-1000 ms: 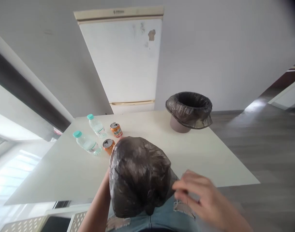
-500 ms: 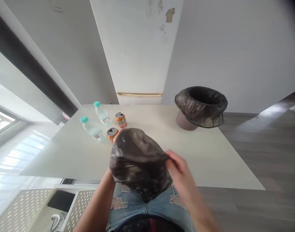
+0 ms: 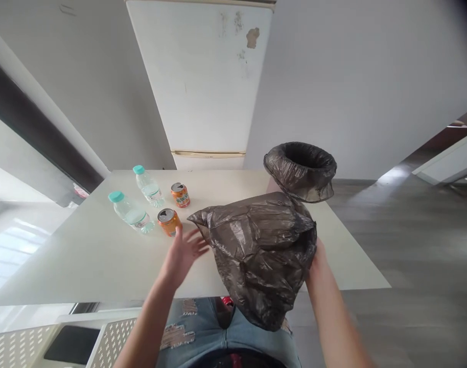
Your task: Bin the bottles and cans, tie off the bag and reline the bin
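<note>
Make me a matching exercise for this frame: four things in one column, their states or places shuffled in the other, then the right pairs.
1. left hand | A. topped by a folded-over dark liner
2. bottles | B. partly hidden by the loose bag
3. bin | C. open, beside an orange can
4. right hand | D. wearing turquoise caps

Right pairs: 1-C, 2-D, 3-A, 4-B
</note>
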Tool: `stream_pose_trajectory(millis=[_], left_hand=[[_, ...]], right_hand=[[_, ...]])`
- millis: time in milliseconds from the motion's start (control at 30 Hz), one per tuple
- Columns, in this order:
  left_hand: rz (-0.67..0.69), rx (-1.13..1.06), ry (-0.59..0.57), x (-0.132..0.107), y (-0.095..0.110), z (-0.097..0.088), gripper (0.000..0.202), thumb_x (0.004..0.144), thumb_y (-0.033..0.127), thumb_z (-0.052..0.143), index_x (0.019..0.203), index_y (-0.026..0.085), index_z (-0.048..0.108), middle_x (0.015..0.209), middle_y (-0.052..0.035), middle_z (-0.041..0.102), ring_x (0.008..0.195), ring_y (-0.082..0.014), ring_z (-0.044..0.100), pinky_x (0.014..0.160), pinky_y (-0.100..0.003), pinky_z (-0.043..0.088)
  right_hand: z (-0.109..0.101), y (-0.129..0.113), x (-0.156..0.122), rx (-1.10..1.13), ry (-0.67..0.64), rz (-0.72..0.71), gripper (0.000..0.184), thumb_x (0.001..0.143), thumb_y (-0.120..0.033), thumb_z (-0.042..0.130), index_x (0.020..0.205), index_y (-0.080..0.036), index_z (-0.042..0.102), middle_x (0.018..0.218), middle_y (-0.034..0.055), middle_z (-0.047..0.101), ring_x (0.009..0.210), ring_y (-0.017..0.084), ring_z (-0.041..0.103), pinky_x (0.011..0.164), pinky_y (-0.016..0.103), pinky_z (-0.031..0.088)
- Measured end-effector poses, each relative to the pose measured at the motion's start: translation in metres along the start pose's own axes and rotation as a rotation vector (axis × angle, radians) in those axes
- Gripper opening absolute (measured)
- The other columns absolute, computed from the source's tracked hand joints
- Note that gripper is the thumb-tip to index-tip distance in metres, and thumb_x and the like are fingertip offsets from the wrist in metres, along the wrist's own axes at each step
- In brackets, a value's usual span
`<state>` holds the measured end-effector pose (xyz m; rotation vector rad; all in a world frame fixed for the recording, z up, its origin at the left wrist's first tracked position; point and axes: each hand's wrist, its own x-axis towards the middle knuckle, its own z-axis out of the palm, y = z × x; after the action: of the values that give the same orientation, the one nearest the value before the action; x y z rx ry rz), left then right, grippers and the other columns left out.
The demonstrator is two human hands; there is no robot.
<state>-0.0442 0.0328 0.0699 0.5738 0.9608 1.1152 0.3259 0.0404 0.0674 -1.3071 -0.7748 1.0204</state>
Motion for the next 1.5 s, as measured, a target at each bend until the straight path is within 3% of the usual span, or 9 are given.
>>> stream_pose_trajectory(millis=[233,400,567,700,867,1067,1167,1333,1500], left_hand=[[0.126,0.259,-0.083,-0.013,-0.048,0.049,0.071,0.076,0.059,0.089,0.130,0.018,0.066,0.135,-0.0157,0.072,0.123,-0.0330,0.069,0.106,-0.044,0.055],[0.292,0.484,0.145,0.018,-0.024,0.023,0.059,0.081,0.054,0.082,0.124,0.017,0.063,0.121,-0.0127,0.076,0.112,-0.0287,0.071,0.101,-0.042,0.053],[0.385,0.809,0.337,0.040,-0.010,-0.016,0.059,0.080,0.046,0.074,0.129,0.018,0.058,0.110,-0.0120,0.072,0.108,-0.0309,0.070,0.103,-0.050,0.052],[0.585,1.132,0.486,0.008,-0.002,0.003,0.064,0.088,0.045,0.070,0.144,0.020,0.050,0.135,-0.0171,0.061,0.123,-0.0351,0.061,0.109,-0.059,0.049],[0.892,1.390,0.009,-0.032,-0.015,0.075,0.049,0.099,0.040,0.064,0.145,0.026,0.053,0.160,-0.0158,0.048,0.152,-0.0345,0.044,0.127,-0.055,0.038],[0.647,1.712,-0.423,-0.006,-0.086,0.134,0.133,0.070,0.072,0.086,0.167,0.003,0.026,0.175,-0.0316,0.022,0.165,-0.0508,0.012,0.131,-0.072,0.016],[0.545,1.827,-0.398,0.011,-0.088,0.123,0.110,0.081,0.054,0.083,0.166,0.006,0.033,0.172,-0.0286,0.033,0.160,-0.0486,0.028,0.129,-0.069,0.026],[0.466,1.892,-0.419,0.009,-0.033,0.071,0.060,0.091,0.017,0.064,0.151,0.018,0.057,0.141,-0.0188,0.066,0.131,-0.0369,0.061,0.110,-0.052,0.048],[0.543,1.792,-0.365,-0.011,-0.007,0.061,0.077,0.092,0.038,0.075,0.160,0.021,0.045,0.162,-0.0176,0.051,0.149,-0.0370,0.047,0.121,-0.054,0.039]], right_hand=[[0.006,0.017,-0.037,0.128,-0.034,0.164,0.068,0.092,-0.084,0.043,0.097,-0.023,0.074,0.089,0.0112,0.077,0.093,0.032,0.074,0.077,0.043,0.062],[-0.010,0.015,-0.029,0.108,0.077,0.136,0.036,0.075,-0.052,0.083,0.080,-0.023,0.062,0.077,-0.0003,0.068,0.072,0.019,0.061,0.065,0.029,0.049],[-0.041,0.027,-0.017,-0.297,0.095,0.093,0.032,0.087,-0.053,0.066,0.091,-0.021,0.065,0.082,0.0022,0.067,0.078,0.020,0.059,0.068,0.030,0.044],[-0.046,0.026,-0.022,-0.671,0.178,-0.095,0.050,0.097,-0.056,0.054,0.132,-0.021,0.063,0.126,0.0168,0.069,0.108,0.033,0.066,0.090,0.047,0.054],[-0.039,0.002,-0.025,-0.840,-0.116,-0.583,0.042,0.109,-0.042,0.045,0.147,-0.027,0.055,0.160,0.0135,0.051,0.152,0.033,0.044,0.126,0.055,0.039],[-0.021,-0.028,-0.011,-0.955,-0.631,-0.787,0.042,0.111,-0.036,0.045,0.152,-0.032,0.057,0.168,0.0049,0.048,0.161,0.029,0.037,0.134,0.059,0.031],[-0.020,-0.018,-0.003,-1.111,-0.745,-0.759,0.055,0.107,-0.046,0.056,0.160,-0.036,0.050,0.170,0.0050,0.046,0.159,0.034,0.040,0.132,0.064,0.032],[-0.056,0.007,0.011,-1.196,-0.593,-0.599,0.040,0.105,-0.035,0.055,0.142,-0.027,0.068,0.147,0.0118,0.066,0.135,0.037,0.063,0.112,0.060,0.055],[-0.067,-0.015,0.001,-1.046,-0.468,-0.536,0.037,0.106,-0.042,0.057,0.139,-0.028,0.064,0.146,0.0112,0.064,0.135,0.032,0.061,0.111,0.053,0.056]])
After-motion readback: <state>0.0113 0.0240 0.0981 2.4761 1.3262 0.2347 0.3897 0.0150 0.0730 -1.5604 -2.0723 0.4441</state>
